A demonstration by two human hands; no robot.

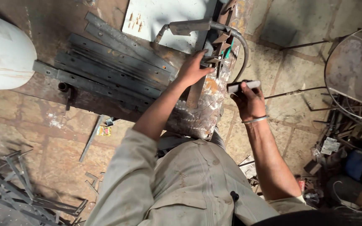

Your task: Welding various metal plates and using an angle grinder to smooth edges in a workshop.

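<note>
Two hands are at work in the single head view, both at the rusty upright post (204,104) that stands against the counter (34,90). Your left hand (193,69) is closed on a small metal piece (212,60) pressed to the top of the post, thumb and fingers pinching it from the counter side. Your right hand (248,100) hangs just off the far side of the post, fist shut around a short dark-handled tool (243,86) whose pale end points back at the post; the view does not show what kind of tool it is.

To do this well, I judge you should keep the piece flat and square on the post, with your fingertips clear of the spot where the tool meets it, and bring the tool in level rather than from above. The black hose (242,50) loops close over the post top, so mind it does not snag your wrist.

Your left arm runs out nearly straight from the sleeve, wrist slightly bent down. Your right forearm rises steeply, wrist cocked inward, a bangle (254,120) on it.

Flat steel bars (109,62) lie stacked on the counter beside the post, and a pale sheet (164,19) lies beyond them.
</note>
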